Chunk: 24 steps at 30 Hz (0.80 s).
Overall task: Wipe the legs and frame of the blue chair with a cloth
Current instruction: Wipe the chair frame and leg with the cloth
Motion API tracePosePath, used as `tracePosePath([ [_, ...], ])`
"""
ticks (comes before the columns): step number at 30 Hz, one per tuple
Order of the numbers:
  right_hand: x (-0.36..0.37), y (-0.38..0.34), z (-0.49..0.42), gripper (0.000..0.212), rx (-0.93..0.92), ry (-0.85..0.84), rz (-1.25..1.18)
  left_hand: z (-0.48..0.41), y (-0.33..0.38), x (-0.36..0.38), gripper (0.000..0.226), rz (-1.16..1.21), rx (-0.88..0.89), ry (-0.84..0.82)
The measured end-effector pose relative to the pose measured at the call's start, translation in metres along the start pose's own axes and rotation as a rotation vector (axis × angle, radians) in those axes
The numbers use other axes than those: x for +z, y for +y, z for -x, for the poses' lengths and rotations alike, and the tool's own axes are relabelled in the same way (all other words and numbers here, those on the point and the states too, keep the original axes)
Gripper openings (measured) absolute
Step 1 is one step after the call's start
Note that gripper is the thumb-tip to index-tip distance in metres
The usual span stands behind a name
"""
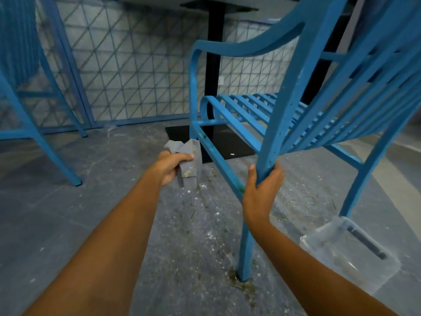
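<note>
The blue metal chair [293,92] fills the right half of the view, with slatted seat and back and a curved armrest. My right hand [262,190] grips its rear upright where the side rail meets the back leg. My left hand [170,166] holds a crumpled grey cloth [189,160], soiled with pale specks, just left of the chair's front leg and lower side rail. Whether the cloth touches the rail, I cannot tell. Greenish stains mark the side rail near both hands.
A second blue chair [34,106] stands at the left. A black table pedestal [214,65] with a flat base rises behind the chair. A clear plastic container [350,254] lies on the floor at lower right. The grey floor is dusty and speckled; a latticed wall is behind.
</note>
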State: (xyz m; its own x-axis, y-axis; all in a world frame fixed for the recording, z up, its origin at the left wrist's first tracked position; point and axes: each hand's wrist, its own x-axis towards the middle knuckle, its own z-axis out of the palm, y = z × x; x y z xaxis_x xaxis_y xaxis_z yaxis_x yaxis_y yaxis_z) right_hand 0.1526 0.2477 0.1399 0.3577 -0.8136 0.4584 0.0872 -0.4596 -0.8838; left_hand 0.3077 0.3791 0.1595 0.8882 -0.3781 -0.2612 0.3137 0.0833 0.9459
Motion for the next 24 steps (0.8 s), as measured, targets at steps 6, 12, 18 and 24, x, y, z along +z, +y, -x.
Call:
tracePosePath([
  [6, 0.018, 0.009, 0.002, 0.031, -0.011, 0.069, -0.022, -0.048, -0.006, 0.002, 0.032, -0.101, 0.096, 0.109],
  [12, 0.026, 0.016, 0.000, 0.033, 0.016, 0.150, 0.046, -0.083, -0.003, 0.008, 0.035, -0.131, 0.136, 0.114],
  [18, 0.025, 0.014, 0.003, 0.032, 0.030, 0.121, -0.015, -0.121, 0.010, 0.021, 0.036, -0.140, 0.191, 0.224],
  [24, 0.023, 0.019, 0.002, 0.035, 0.001, 0.077, -0.036, -0.166, 0.027, 0.036, 0.036, -0.161, 0.158, 0.257],
])
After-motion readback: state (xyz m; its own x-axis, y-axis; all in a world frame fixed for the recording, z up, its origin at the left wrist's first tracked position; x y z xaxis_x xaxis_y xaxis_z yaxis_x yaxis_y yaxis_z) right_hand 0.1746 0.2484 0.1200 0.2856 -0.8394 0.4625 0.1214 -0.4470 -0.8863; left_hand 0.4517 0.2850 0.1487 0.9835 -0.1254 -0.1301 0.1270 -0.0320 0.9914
